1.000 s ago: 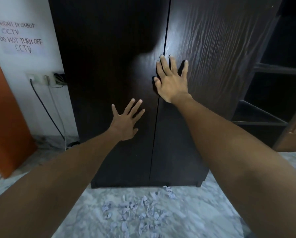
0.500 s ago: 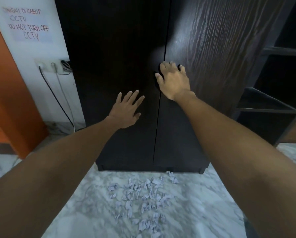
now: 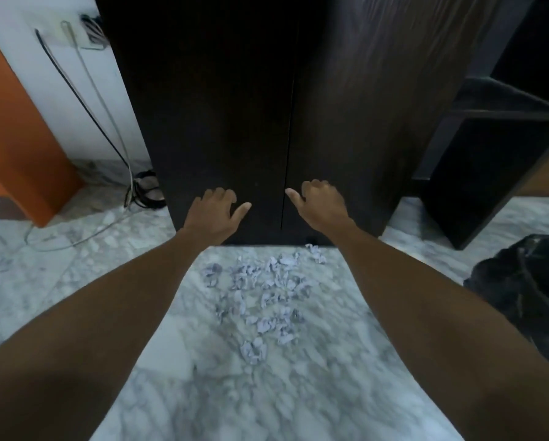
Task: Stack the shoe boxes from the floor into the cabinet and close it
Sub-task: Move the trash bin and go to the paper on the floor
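Observation:
The dark wood cabinet (image 3: 235,106) stands in front of me with both doors closed; a thin seam (image 3: 288,138) runs between them. My left hand (image 3: 214,216) hangs in front of the lower left door, empty, fingers loosely curled and thumb out. My right hand (image 3: 319,206) is level with it in front of the lower right door, also empty with fingers curled. Whether either hand touches the door I cannot tell. No shoe boxes are in view.
Several crumpled pale paper scraps (image 3: 260,297) lie on the marble floor (image 3: 75,297) before the cabinet. Cables (image 3: 107,128) run down the white wall at left beside an orange panel (image 3: 18,138). A dark open shelf unit (image 3: 489,148) and a black bag (image 3: 534,291) are at right.
Both hands have come off the upper door fronts and dropped to the cabinet's base, fingers curling. My view has tilted down toward the floor.

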